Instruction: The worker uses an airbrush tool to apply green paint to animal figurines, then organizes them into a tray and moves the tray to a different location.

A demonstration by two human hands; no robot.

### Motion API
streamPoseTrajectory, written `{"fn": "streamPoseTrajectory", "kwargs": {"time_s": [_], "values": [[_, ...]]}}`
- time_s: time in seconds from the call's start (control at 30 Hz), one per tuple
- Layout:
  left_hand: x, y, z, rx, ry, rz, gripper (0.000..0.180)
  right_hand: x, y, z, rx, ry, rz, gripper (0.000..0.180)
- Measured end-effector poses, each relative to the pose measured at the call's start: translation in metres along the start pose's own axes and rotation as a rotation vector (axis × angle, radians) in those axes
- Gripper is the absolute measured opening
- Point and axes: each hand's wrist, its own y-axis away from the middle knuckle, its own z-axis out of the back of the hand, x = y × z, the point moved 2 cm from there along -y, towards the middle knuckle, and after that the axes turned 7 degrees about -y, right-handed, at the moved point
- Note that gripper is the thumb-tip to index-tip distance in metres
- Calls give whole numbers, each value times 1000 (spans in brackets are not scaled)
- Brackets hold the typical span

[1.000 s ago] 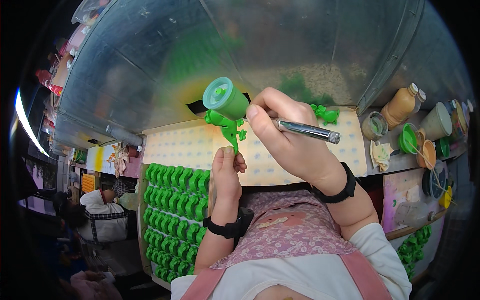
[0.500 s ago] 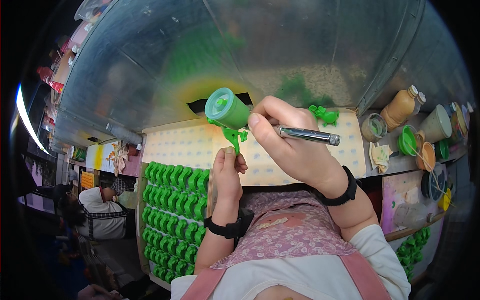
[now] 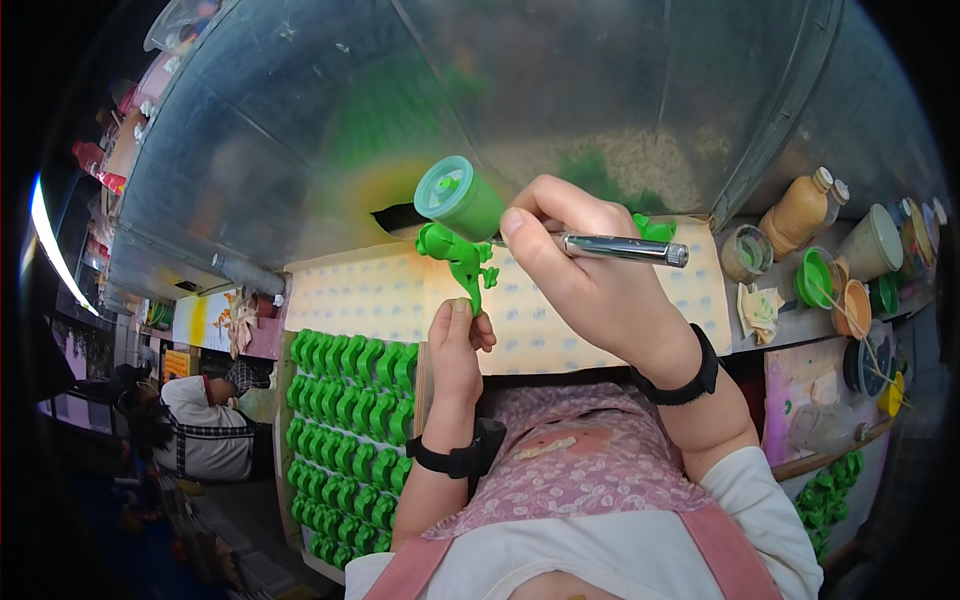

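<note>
My left hand (image 3: 457, 345) pinches the narrow lower end, seemingly the tail, of a small green toy dinosaur (image 3: 460, 262). The toy stands upright over the paper-covered bench, its head pointing left. A silver airbrush (image 3: 620, 249) lies in my right hand (image 3: 595, 285), gripped between thumb and fingers. Its green lidded paint cup (image 3: 468, 205) tilts left, just above the toy's head and apart from it in the picture. The airbrush's nozzle is hidden behind the cup and fingers. Partly behind my right hand, another green toy figure (image 3: 655, 228) rests on the paper.
Rows of green toy parts (image 3: 350, 430) fill a board at my left. Metal booth walls (image 3: 560, 90), marked with green and yellow overspray, rise ahead. Bottles (image 3: 797, 205), paint cups (image 3: 815, 280) and a cloth (image 3: 760, 312) crowd the right. Another person (image 3: 212, 430) sits far left.
The airbrush and its cup have risen slightly away from the toy, uncovering its head. My right hand now hides more of the figure on the paper. My left hand has barely moved.
</note>
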Motion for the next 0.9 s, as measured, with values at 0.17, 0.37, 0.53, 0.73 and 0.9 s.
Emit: {"fn": "streamPoseTrajectory", "kwargs": {"time_s": [0.17,0.37,0.53,0.73,0.9], "values": [[3,-3,1,105,93,69,22,1,-1,4,-23,-13,17,20],[2,-8,9,329,194,145,23,3,-1,7,21,-49,-5,19],[2,-10,12,487,356,167,24,3,3,15,52,16,-88,17],[6,-11,12,604,494,186,25,3,10,16,20,-22,-79,16],[9,-10,11,601,579,260,24,1,15,15,69,-46,-70,16]]}}
